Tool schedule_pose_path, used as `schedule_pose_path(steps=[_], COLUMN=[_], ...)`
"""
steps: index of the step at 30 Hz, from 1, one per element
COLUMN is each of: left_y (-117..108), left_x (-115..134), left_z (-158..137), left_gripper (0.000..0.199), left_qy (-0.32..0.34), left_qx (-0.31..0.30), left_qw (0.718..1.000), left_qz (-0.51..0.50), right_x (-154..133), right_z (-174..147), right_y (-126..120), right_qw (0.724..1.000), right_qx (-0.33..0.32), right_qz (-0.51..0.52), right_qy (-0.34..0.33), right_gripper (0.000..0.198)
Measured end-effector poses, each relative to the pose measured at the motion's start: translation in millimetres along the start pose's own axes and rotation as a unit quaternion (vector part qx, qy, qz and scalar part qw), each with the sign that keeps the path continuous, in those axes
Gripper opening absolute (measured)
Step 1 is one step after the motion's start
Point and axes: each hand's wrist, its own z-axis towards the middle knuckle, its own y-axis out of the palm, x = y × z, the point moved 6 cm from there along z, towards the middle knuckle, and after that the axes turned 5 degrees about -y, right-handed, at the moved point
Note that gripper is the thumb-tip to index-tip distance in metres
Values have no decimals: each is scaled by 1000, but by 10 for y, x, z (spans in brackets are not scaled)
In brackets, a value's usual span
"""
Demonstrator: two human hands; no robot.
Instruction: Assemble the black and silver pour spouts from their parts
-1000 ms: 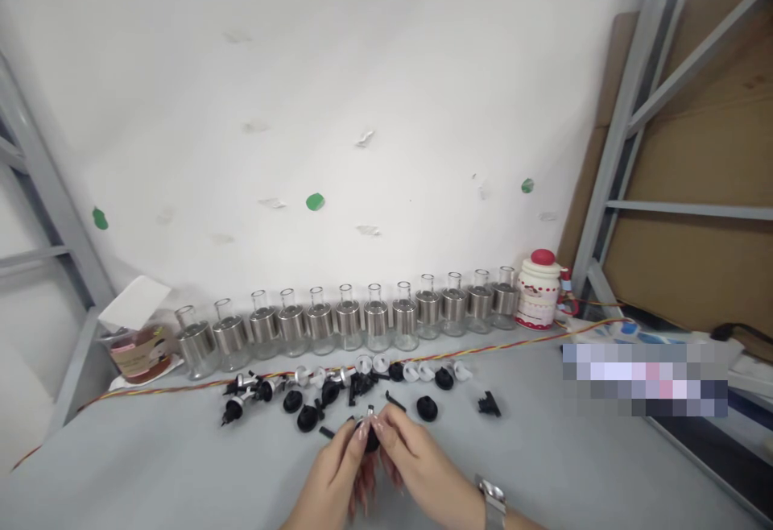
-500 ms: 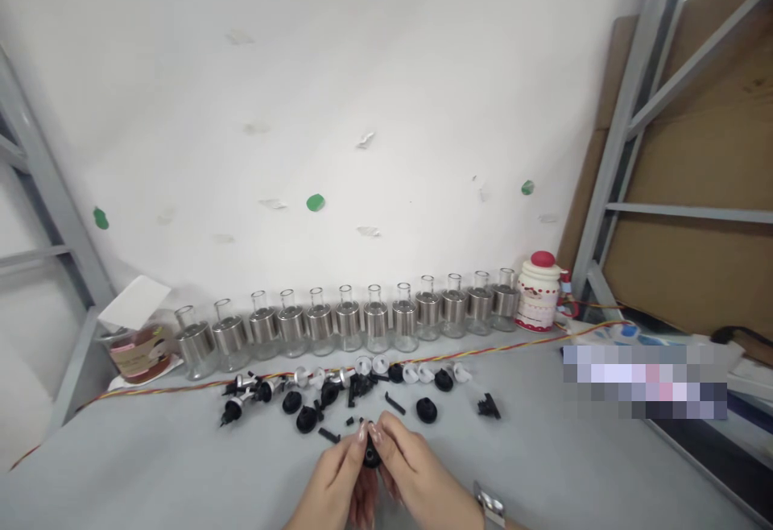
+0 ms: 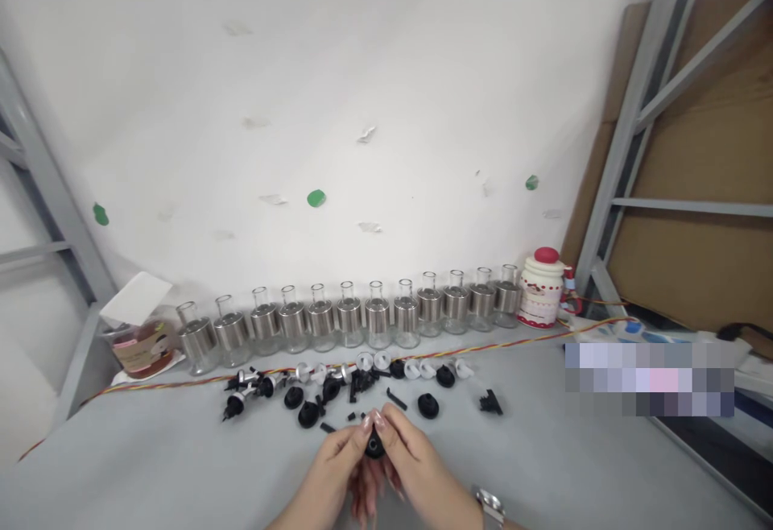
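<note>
Over the last second, the black cap (image 3: 378,452) has turned to show its hole (image 3: 373,445) (low, at six o'clock); left hand (image 3: 336,464) and right hand (image 3: 416,465) pinch it together, so it remains in work, bottles (image 3: 378,315) standing at twelve o'clock.

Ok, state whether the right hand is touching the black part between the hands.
Touching: the head view shows the right hand curled against the black part, with no visible gap between them.
</note>
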Motion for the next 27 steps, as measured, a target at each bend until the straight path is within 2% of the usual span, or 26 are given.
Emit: schedule_pose_path(steps=[4, 9, 16, 21, 25, 27], left_y=[9, 14, 29, 64, 26, 8], left_x=[25, -53, -21, -5, -88, -174], left_z=[-12, -2, -47, -57, 47, 117], left_gripper=[51, 46, 45, 50, 55, 65], left_qy=[-8, -9, -15, -41, -34, -69], left_qx=[-4, -10, -21, -22, 5, 3], left_qw=[1000, 997, 998, 998, 997, 994], left_qz=[-4, -71, -52, -42, -71, -84], right_x=[-4, -61, -121, -122, -97, -119], right_z=[-6, 6, -30, -5, 48, 62], right_y=[-7, -3, -30, -36, -47, -71], right_qw=[1000, 999, 999, 999, 999, 998], right_qx=[6, -19, 4, 5, -8, -9], right_qz=[19, 41, -17, -26, -27, -50], right_qy=[-1, -21, -29, -30, -21, -31], right_gripper=[32, 32, 32, 33, 31, 31])
